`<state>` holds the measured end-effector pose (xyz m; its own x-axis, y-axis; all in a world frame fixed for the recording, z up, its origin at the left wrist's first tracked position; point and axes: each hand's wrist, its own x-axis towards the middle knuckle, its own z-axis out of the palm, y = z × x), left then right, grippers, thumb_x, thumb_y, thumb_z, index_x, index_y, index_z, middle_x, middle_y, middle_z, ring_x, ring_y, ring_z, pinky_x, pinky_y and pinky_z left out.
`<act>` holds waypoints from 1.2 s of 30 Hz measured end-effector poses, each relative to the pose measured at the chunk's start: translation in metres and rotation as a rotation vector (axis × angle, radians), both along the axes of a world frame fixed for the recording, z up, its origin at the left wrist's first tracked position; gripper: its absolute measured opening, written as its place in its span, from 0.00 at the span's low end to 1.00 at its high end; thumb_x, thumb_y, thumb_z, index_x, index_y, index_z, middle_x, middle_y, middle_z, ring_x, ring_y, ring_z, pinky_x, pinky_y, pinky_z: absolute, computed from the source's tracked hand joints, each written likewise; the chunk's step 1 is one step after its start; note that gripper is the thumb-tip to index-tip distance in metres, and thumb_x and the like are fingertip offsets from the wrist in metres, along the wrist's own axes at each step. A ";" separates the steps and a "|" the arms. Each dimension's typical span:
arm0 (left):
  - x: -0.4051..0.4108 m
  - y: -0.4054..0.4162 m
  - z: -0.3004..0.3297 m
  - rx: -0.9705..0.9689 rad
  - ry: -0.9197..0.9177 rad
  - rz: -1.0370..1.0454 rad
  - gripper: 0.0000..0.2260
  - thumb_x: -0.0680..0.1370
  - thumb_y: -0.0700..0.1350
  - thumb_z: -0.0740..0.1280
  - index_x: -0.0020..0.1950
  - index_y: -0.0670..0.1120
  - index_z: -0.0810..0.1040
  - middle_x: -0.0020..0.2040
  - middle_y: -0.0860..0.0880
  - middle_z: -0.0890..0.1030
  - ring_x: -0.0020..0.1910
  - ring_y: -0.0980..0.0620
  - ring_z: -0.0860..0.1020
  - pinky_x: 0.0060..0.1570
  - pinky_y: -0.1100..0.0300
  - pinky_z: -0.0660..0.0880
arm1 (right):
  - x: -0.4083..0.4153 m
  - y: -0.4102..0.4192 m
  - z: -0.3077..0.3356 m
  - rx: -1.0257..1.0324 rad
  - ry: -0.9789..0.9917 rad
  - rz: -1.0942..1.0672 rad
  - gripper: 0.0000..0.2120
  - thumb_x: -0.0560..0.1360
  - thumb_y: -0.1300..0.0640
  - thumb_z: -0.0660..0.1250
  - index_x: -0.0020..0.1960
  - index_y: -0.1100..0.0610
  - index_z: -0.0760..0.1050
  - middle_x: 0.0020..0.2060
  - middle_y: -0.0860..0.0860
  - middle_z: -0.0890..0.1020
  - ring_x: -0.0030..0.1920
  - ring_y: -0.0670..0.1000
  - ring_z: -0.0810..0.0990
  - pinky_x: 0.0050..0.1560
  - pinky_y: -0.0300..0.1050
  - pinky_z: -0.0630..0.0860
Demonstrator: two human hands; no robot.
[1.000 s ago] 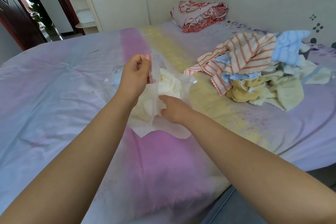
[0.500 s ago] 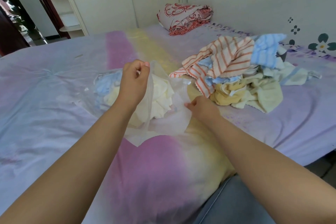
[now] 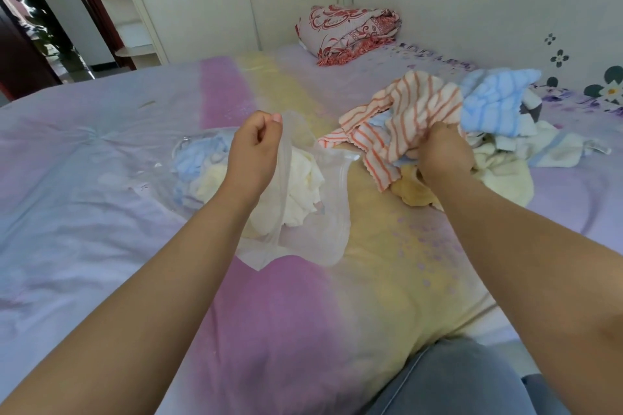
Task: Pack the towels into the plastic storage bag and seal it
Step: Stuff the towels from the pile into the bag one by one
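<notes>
A clear plastic storage bag [image 3: 320,229] lies on the bed with its mouth held up. My left hand [image 3: 253,152] pinches the bag's upper rim. Inside the bag are a cream towel [image 3: 300,185] and a light blue towel [image 3: 199,158]. To the right lies a loose pile of towels. My right hand [image 3: 441,155] is closed on the orange-striped towel [image 3: 414,114] at the pile's near edge. A blue towel [image 3: 495,104], a yellow towel [image 3: 414,189] and a pale cream towel [image 3: 502,178] lie in the same pile.
The bed [image 3: 303,313] has a lilac, pink and yellow cover. A folded red-patterned blanket [image 3: 350,30] sits at the far side by the wall. My knee in jeans [image 3: 448,381] is at the bed's near edge. White cabinets [image 3: 202,10] stand behind the bed.
My right hand left the bag's mouth, moved right to the pile and closed on the orange-striped towel. My left hand kept holding the bag's rim.
</notes>
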<state>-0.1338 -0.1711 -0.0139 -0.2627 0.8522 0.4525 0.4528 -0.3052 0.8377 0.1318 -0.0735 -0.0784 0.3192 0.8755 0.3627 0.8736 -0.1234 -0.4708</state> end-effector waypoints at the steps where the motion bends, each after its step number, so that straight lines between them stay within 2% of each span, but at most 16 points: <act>1: 0.000 -0.001 -0.001 0.000 0.003 0.003 0.14 0.82 0.47 0.60 0.38 0.46 0.66 0.33 0.52 0.63 0.30 0.59 0.62 0.34 0.64 0.64 | -0.004 -0.004 0.001 0.065 -0.031 0.021 0.12 0.77 0.59 0.60 0.57 0.64 0.73 0.58 0.63 0.74 0.52 0.65 0.78 0.43 0.53 0.72; 3: 0.002 -0.003 -0.003 0.002 -0.011 0.003 0.14 0.82 0.47 0.60 0.37 0.46 0.66 0.33 0.53 0.63 0.28 0.60 0.61 0.29 0.67 0.62 | -0.015 -0.015 0.006 0.238 -0.052 0.105 0.12 0.76 0.54 0.63 0.53 0.61 0.77 0.56 0.61 0.74 0.49 0.63 0.77 0.39 0.51 0.71; 6: 0.002 -0.007 -0.006 0.005 -0.051 0.011 0.17 0.83 0.46 0.59 0.34 0.49 0.63 0.31 0.54 0.63 0.27 0.61 0.62 0.29 0.68 0.61 | -0.038 -0.044 0.018 0.572 -0.039 0.291 0.09 0.74 0.53 0.65 0.46 0.59 0.79 0.52 0.58 0.77 0.54 0.59 0.74 0.47 0.51 0.70; 8: 0.000 -0.009 -0.006 0.012 -0.088 0.026 0.17 0.83 0.46 0.59 0.34 0.49 0.62 0.32 0.54 0.63 0.28 0.61 0.61 0.29 0.68 0.61 | -0.054 -0.071 0.027 0.591 0.041 0.453 0.09 0.78 0.55 0.60 0.47 0.59 0.75 0.49 0.57 0.78 0.51 0.58 0.75 0.50 0.51 0.70; 11: -0.007 -0.011 -0.004 0.040 -0.144 0.059 0.14 0.82 0.46 0.59 0.37 0.46 0.65 0.33 0.52 0.63 0.31 0.57 0.62 0.30 0.66 0.61 | -0.076 -0.113 0.031 0.219 0.068 0.551 0.11 0.81 0.52 0.52 0.54 0.58 0.68 0.40 0.58 0.80 0.42 0.61 0.79 0.40 0.48 0.68; 15: -0.013 -0.014 -0.003 0.051 -0.183 0.065 0.15 0.83 0.46 0.58 0.36 0.49 0.63 0.33 0.52 0.63 0.33 0.56 0.62 0.30 0.67 0.62 | -0.095 -0.146 0.035 -0.323 -0.013 0.803 0.13 0.81 0.51 0.54 0.56 0.58 0.71 0.52 0.59 0.81 0.50 0.57 0.78 0.45 0.47 0.70; 17: -0.015 -0.015 -0.003 0.057 -0.182 0.065 0.15 0.83 0.45 0.58 0.36 0.49 0.63 0.33 0.52 0.64 0.32 0.57 0.62 0.30 0.69 0.62 | -0.100 -0.148 0.036 -0.579 -0.005 0.992 0.17 0.80 0.51 0.55 0.53 0.65 0.74 0.53 0.62 0.80 0.46 0.51 0.75 0.49 0.50 0.71; 18: -0.017 -0.015 -0.003 0.055 -0.187 0.066 0.15 0.83 0.46 0.58 0.36 0.49 0.63 0.33 0.52 0.64 0.32 0.57 0.63 0.30 0.69 0.62 | -0.101 -0.145 0.035 -0.579 0.044 1.007 0.19 0.80 0.51 0.56 0.53 0.67 0.74 0.52 0.63 0.80 0.44 0.50 0.73 0.50 0.51 0.72; 21: -0.022 -0.014 -0.006 0.047 -0.190 0.067 0.13 0.83 0.46 0.58 0.38 0.46 0.66 0.34 0.52 0.65 0.33 0.56 0.64 0.33 0.68 0.64 | -0.101 -0.114 0.027 -0.105 0.435 0.649 0.14 0.78 0.51 0.60 0.54 0.61 0.72 0.48 0.58 0.80 0.46 0.51 0.76 0.51 0.46 0.72; 22: -0.023 -0.013 -0.008 0.047 -0.190 0.070 0.13 0.83 0.47 0.58 0.39 0.45 0.67 0.34 0.51 0.65 0.34 0.56 0.65 0.33 0.68 0.65 | -0.098 -0.095 0.017 0.018 0.528 0.522 0.15 0.77 0.51 0.62 0.59 0.58 0.69 0.52 0.55 0.79 0.51 0.52 0.76 0.54 0.44 0.71; 24: -0.024 -0.013 -0.010 0.048 -0.193 0.078 0.12 0.83 0.47 0.58 0.40 0.44 0.68 0.34 0.50 0.66 0.34 0.56 0.65 0.34 0.69 0.66 | -0.091 -0.066 -0.002 -0.142 0.513 0.411 0.31 0.73 0.46 0.65 0.71 0.56 0.59 0.67 0.55 0.69 0.66 0.54 0.69 0.67 0.46 0.65; 26: -0.025 -0.012 -0.012 0.037 -0.202 0.086 0.12 0.83 0.47 0.58 0.42 0.43 0.69 0.35 0.49 0.67 0.34 0.55 0.65 0.34 0.70 0.66 | -0.087 -0.049 -0.035 -0.500 0.245 0.361 0.46 0.71 0.38 0.63 0.77 0.56 0.44 0.76 0.56 0.54 0.75 0.58 0.55 0.74 0.50 0.55; 27: -0.026 -0.011 -0.013 0.030 -0.206 0.089 0.12 0.83 0.47 0.58 0.42 0.43 0.69 0.35 0.49 0.67 0.34 0.55 0.66 0.34 0.69 0.66 | -0.087 -0.049 -0.048 -0.601 0.131 0.361 0.47 0.72 0.38 0.62 0.77 0.59 0.40 0.76 0.58 0.53 0.76 0.59 0.54 0.73 0.51 0.55; 28: -0.027 -0.010 -0.014 0.023 -0.207 0.090 0.12 0.83 0.47 0.58 0.43 0.43 0.69 0.35 0.49 0.67 0.35 0.55 0.66 0.35 0.68 0.66 | -0.087 -0.053 -0.057 -0.648 0.082 0.384 0.46 0.74 0.39 0.62 0.77 0.62 0.43 0.75 0.60 0.57 0.74 0.60 0.58 0.71 0.50 0.59; 32: -0.029 -0.010 -0.016 0.009 -0.211 0.091 0.12 0.83 0.48 0.58 0.43 0.43 0.70 0.35 0.50 0.68 0.34 0.55 0.67 0.36 0.67 0.66 | -0.089 -0.070 -0.045 -0.588 0.013 0.560 0.21 0.78 0.50 0.59 0.62 0.65 0.72 0.62 0.62 0.77 0.61 0.60 0.75 0.55 0.44 0.70; 36: -0.033 -0.010 -0.018 -0.011 -0.242 0.078 0.12 0.82 0.50 0.57 0.43 0.44 0.70 0.40 0.47 0.69 0.40 0.52 0.68 0.42 0.60 0.68 | -0.068 -0.082 0.002 -0.347 0.027 0.587 0.08 0.77 0.51 0.59 0.52 0.52 0.74 0.55 0.55 0.80 0.61 0.54 0.76 0.63 0.46 0.67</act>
<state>-0.1667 -0.1809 -0.0315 -0.4275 0.8295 0.3594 0.2606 -0.2676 0.9276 0.0634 -0.1557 -0.0763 -0.2393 0.9705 0.0281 0.8301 0.2196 -0.5125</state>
